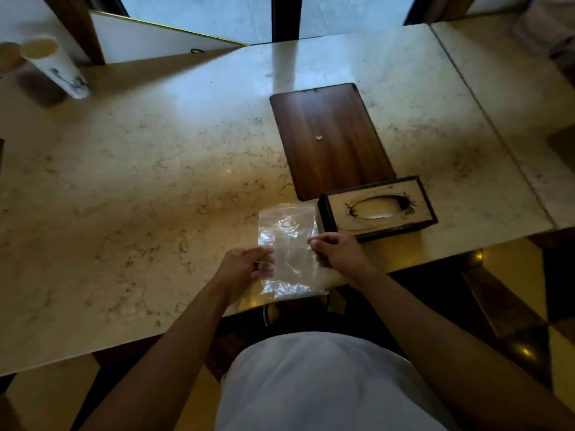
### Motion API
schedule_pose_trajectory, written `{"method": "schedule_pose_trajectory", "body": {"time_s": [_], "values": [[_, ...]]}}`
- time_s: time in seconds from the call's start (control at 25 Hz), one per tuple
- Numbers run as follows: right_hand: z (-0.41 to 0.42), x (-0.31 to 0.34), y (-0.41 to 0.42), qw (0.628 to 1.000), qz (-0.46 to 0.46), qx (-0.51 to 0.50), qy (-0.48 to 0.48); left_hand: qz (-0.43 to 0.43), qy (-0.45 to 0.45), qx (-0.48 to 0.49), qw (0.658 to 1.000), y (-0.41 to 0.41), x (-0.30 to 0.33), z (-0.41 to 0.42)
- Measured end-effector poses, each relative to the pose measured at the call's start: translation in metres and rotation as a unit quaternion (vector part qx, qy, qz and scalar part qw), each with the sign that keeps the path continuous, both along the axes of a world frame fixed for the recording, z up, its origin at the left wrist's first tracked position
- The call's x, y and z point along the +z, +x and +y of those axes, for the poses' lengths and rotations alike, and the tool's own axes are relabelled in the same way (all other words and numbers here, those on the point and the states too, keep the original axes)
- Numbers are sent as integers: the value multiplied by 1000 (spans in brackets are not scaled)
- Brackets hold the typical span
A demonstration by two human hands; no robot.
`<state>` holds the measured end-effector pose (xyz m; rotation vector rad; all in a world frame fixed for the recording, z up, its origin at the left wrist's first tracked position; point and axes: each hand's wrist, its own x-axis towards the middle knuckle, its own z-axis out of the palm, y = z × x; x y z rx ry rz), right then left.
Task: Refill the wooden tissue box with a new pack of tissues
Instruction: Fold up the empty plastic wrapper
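Note:
A clear plastic wrapper (287,234) is held over the marble table's near edge, flat and see-through; I cannot tell whether tissues are inside it. My left hand (247,267) pinches its left side and my right hand (337,253) pinches its right side. Just right of the wrapper stands the wooden tissue box (376,208), dark-framed with a pale panel and an oval slot facing up. Behind the box lies a flat dark wooden panel (329,138) with a small pale speck on it.
The marble table (140,197) stretches far to the left. A white cylinder vase (54,65) stands at the back left beside a white board (149,38). A second marble slab (513,73) adjoins on the right. The table's front edge runs under my forearms.

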<state>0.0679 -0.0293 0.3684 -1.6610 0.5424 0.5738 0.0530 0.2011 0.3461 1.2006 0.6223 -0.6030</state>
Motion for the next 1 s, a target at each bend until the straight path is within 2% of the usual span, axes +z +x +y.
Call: {"method": "schedule_pose_trajectory", "body": {"time_s": [0.16,0.32,0.48,0.76,0.84,0.92,1.0], "values": [[-25,4,-23,998,-52,15,-38,-23,35,-71,997,-11,-4,-18],[-45,15,-31,995,-99,2,-24,-50,22,-45,998,-21,5,-33],[-76,27,-35,987,-152,23,48,-61,-11,1,998,-38,22,-59],[-176,21,-74,991,-88,13,96,-52,-18,105,993,-98,41,-169],[-212,19,-91,988,-70,5,139,-51,-9,90,995,-116,43,-204],[-241,13,-111,989,-85,27,119,-73,57,60,994,-128,43,-232],[-261,8,-125,988,-110,42,97,-89,65,20,994,-135,44,-251]]}}
